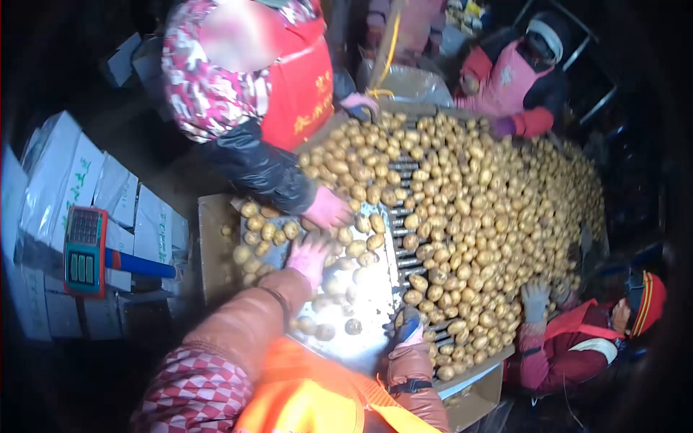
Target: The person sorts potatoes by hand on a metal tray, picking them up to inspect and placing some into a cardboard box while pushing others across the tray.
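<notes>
My left hand (309, 258), in a pink glove, reaches across the shiny metal tray (375, 332). Its fingers are stretched out and lie against several potatoes (356, 249) near the tray's left side. My right hand (409, 326), in a pink and dark glove, is at the tray's right edge, next to the potatoes on the dark roller bars (408, 263). Its fingertips are dark and blurred, so their grip cannot be made out. Close to my left hand, a co-worker's pink-gloved hand (328, 209) touches potatoes at the tray's far end.
A large heap of potatoes (498, 209) covers the sorting table to the right. Loose potatoes lie in a cardboard box (216, 245) at left. Boxes (115, 195) are stacked at far left beside a scale (85, 252). Co-workers (592, 335) stand around the table.
</notes>
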`<state>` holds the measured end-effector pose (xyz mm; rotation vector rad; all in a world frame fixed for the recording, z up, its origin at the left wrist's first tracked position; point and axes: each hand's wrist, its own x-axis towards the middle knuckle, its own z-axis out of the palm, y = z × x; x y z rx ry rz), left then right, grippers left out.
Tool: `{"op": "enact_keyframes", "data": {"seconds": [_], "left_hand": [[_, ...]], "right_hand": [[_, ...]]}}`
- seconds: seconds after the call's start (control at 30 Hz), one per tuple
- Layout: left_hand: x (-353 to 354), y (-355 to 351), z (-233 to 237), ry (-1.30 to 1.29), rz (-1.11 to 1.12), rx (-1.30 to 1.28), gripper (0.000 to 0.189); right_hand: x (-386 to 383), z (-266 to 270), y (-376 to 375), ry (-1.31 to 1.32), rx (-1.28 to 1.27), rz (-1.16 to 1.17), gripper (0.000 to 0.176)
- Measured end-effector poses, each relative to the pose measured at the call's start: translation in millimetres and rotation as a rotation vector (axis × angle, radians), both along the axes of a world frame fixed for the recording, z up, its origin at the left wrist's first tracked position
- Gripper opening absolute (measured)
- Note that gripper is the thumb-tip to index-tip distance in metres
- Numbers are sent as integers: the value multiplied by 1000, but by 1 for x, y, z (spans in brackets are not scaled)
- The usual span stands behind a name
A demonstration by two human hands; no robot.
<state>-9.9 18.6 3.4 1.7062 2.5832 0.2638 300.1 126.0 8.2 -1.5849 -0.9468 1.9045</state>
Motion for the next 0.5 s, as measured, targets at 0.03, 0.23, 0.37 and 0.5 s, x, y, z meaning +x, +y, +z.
{"op": "enact_keyframes", "data": {"seconds": [0.03,0.23,0.37,0.5], "left_hand": [[11,-5,2,-5,37,24,65],[49,-61,17,-244,-2,-71,75],[46,-109,5,-265,-81,-265,79],[45,-121,21,-305,-95,-347,80]], "right_hand": [[3,-1,-7,59,-56,4,25],[-12,1,-44,89,8,209,24],[-15,-13,-64,177,-35,258,29],[-11,-3,-63,274,-236,142,31]]}}
